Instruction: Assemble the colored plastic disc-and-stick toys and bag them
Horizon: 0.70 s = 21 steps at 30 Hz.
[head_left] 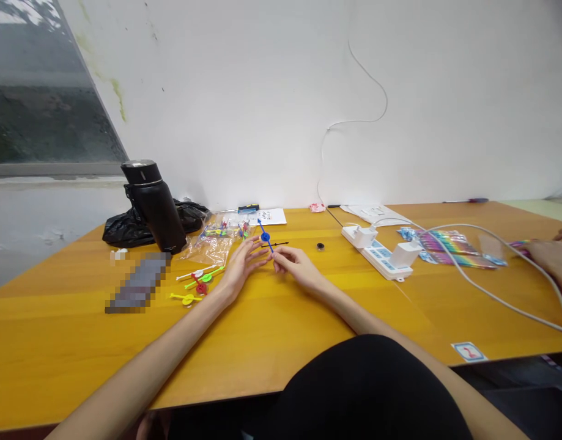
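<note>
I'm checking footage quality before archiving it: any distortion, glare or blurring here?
In the head view, the black bottle leans outward, probably wide-angle distortion; a dark object at left is pixelated; the clear plastic bag shows small glints; the blue arrow in the right hand looks distinct.

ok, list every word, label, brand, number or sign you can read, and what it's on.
None reads with certainty.
Blue-bordered sticker: one red character, possibly a digit; too distorted to say which.
White paper by the wall: dark marks, too small to read.
Power strip: pale marks on blue patches, too small to read.
</note>
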{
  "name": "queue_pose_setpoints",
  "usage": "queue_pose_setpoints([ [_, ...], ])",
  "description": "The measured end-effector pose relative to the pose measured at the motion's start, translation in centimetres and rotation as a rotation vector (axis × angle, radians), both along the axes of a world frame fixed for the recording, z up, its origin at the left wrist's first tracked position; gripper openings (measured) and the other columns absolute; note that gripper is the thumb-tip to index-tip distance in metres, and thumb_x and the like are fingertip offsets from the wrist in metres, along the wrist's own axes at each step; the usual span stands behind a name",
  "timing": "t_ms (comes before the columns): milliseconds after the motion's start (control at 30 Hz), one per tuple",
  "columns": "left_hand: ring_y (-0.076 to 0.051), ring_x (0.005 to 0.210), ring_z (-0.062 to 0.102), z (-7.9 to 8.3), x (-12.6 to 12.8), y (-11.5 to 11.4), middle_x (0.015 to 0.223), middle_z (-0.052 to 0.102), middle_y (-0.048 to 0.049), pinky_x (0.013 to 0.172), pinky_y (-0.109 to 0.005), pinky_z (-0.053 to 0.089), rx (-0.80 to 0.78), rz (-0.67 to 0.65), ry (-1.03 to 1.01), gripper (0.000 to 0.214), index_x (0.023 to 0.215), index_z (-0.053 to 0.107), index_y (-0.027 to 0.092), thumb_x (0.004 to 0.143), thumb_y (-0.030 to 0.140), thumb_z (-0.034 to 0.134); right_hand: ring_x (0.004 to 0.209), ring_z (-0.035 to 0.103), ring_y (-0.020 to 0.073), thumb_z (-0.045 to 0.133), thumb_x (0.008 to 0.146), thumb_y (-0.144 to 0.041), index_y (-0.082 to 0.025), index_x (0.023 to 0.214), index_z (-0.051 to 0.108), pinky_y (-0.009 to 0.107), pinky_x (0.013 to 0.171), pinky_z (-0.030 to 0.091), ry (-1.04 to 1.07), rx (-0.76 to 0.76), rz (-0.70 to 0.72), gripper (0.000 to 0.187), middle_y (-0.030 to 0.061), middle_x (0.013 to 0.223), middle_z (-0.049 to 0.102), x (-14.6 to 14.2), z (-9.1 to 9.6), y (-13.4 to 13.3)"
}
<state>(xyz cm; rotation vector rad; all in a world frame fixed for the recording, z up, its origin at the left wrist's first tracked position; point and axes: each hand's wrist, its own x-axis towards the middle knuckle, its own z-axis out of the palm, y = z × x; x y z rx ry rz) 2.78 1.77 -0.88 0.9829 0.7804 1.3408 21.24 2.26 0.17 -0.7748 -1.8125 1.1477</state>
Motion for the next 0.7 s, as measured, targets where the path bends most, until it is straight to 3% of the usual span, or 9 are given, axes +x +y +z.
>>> queue_pose_setpoints([
  [133,-0.024,0.111,0.066,-0.3,0.1,0.0,0.126,0.068,-0.0140,0.084,-0.032,0.055,-0.048,-0.041,0.094,0.035,0.108,0.068,0.016,0.093,0.046,0.057,0.063,0.049,0.0135,0.055,0.096,-0.053,-0.017,0.098,0.067,0.027,0.062,0.039,0.114,0.067,-0.130,0.038,-0.0007,0.067,0.054,0.2,0.7,0.0],
  [333,-0.020,0.085,0.070,-1.2,0.2,0.4,0.099,0.074,-0.0120,0.077,-0.030,0.052,0.009,-0.163,0.224,0.044,0.104,0.070,0.014,0.089,0.054,0.061,0.061,0.048,0.0137,0.055,0.094,-0.057,-0.016,0.100,0.069,0.028,0.060,0.037,0.134,0.119,-0.257,0.043,-0.0013,0.064,0.052,0.5,1.0,0.0],
  [533,-0.018,0.079,0.069,-1.6,0.5,0.5,0.092,0.074,-0.0107,0.075,-0.028,0.049,0.070,-0.203,0.305,0.047,0.101,0.069,0.014,0.090,0.059,0.057,0.059,0.047,0.0139,0.055,0.095,-0.057,-0.016,0.103,0.069,0.028,0.060,0.037,0.162,0.140,-0.322,0.044,-0.0018,0.062,0.050,0.5,0.9,0.0],
  [700,-0.019,0.082,0.068,-1.5,0.9,-0.3,0.088,0.073,-0.0094,0.082,-0.031,0.049,0.210,-0.280,0.425,0.036,0.099,0.068,0.015,0.092,0.048,0.057,0.061,0.049,0.0143,0.053,0.095,-0.058,-0.016,0.103,0.070,0.029,0.061,0.039,0.135,0.144,-0.319,0.046,-0.0015,0.064,0.050,0.4,0.7,-0.1],
])
